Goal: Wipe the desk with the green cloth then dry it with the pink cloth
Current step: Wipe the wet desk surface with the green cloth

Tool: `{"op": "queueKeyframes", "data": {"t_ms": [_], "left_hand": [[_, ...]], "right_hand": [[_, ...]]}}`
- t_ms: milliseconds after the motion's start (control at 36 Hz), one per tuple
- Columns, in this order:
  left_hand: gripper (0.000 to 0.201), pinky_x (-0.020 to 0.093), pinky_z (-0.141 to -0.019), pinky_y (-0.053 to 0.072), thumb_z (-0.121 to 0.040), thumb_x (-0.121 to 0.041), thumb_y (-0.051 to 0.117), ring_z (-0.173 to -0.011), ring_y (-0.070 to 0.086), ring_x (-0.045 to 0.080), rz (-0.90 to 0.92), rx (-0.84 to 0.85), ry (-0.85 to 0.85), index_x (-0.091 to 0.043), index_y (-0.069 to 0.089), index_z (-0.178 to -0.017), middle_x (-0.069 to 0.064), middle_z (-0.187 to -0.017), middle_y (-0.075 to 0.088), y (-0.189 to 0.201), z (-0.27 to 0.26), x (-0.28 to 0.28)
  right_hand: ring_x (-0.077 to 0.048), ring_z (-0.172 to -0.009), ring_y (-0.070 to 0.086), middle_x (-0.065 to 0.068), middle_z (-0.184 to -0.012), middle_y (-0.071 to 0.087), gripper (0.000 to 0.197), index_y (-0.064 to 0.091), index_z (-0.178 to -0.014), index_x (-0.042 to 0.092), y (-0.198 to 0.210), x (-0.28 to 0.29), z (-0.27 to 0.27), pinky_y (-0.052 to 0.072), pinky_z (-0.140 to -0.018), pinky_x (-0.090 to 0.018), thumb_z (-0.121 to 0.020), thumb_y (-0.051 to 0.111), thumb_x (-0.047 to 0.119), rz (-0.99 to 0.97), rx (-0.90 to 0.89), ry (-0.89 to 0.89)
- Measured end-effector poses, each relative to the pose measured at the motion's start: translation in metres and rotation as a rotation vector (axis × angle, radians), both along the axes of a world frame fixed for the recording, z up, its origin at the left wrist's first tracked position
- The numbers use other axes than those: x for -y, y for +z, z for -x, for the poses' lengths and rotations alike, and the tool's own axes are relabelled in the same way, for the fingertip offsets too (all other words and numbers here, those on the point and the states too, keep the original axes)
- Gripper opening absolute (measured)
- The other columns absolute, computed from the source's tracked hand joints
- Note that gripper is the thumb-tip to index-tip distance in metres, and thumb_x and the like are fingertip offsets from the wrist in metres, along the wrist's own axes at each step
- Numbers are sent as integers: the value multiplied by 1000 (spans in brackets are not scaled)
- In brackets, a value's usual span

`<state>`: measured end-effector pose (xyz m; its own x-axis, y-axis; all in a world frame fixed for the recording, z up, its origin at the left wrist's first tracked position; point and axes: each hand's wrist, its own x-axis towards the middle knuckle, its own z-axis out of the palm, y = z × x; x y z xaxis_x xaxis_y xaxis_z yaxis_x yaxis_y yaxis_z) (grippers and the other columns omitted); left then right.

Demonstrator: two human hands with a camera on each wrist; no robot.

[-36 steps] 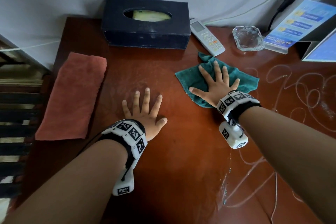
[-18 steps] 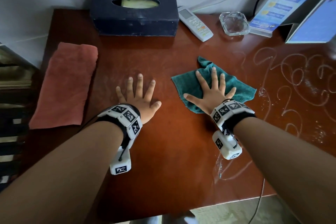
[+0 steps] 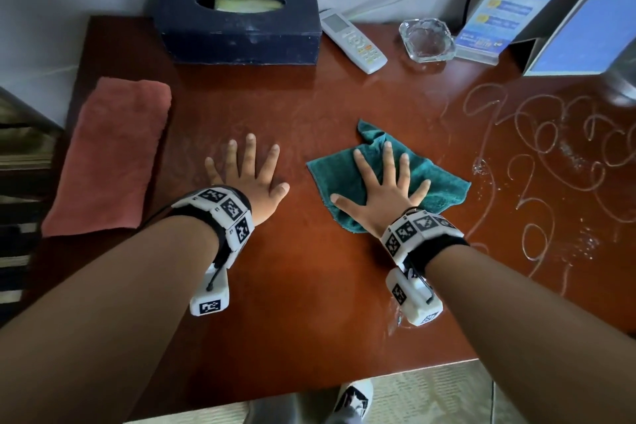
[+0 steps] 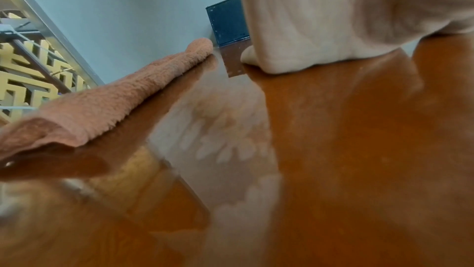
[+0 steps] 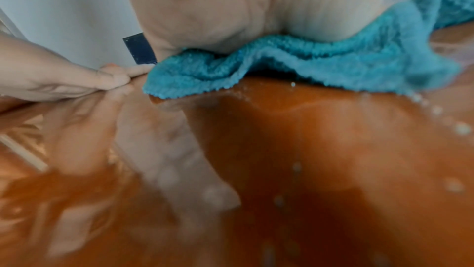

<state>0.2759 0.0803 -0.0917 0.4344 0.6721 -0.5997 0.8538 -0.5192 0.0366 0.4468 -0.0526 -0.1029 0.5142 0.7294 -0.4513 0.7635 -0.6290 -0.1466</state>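
Observation:
The green cloth lies spread on the red-brown desk, right of centre. My right hand presses flat on it with fingers spread; in the right wrist view the palm bears down on the cloth. My left hand rests flat on the bare desk just left of the cloth, fingers splayed. The pink cloth lies folded along the desk's left edge, also in the left wrist view. White squiggly streaks and droplets cover the right part of the desk.
At the back stand a dark tissue box, a white remote, a glass ashtray and a blue leaflet stand. The near desk edge runs above the floor and a shoe.
My right hand has slid the green cloth toward me, away from the remote. The left hand stays flat on the desk. The view has tilted down to show the desk's near edge.

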Motion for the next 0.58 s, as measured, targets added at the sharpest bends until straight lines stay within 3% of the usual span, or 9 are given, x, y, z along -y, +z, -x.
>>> {"op": "queueKeyframes", "data": {"t_ms": [194, 417, 583], "left_hand": [[62, 65, -108, -11, -97, -53, 7, -141, -26, 27, -121, 28, -18, -30, -23, -145, 4, -153, -31, 9, -3, 22], [63, 59, -110, -11, -100, -43, 14, -140, -28, 25, 41, 124, 30, -26, -30, -143, 4, -150, -37, 12, 3, 98], [66, 58, -112, -9, -100, -46, 14, -140, -29, 25, 32, 115, 44, -26, -38, -133, 5, -148, -39, 4, 12, 130]], "right_hand": [[-27, -141, -30, 9, -150, -38, 90, -15, -143, 53, 1, 19, 7, -12, -107, -69, -71, 26, 88, 5, -2, 49], [-28, -141, -30, 8, -151, -37, 89, -14, -145, 51, 3, 41, 17, -12, -107, -68, -74, 27, 86, 1, 5, 106], [-27, -141, -31, 8, -151, -38, 89, -15, -145, 50, 1, 64, 27, -12, -107, -68, -74, 24, 87, -4, 19, 172]]}}
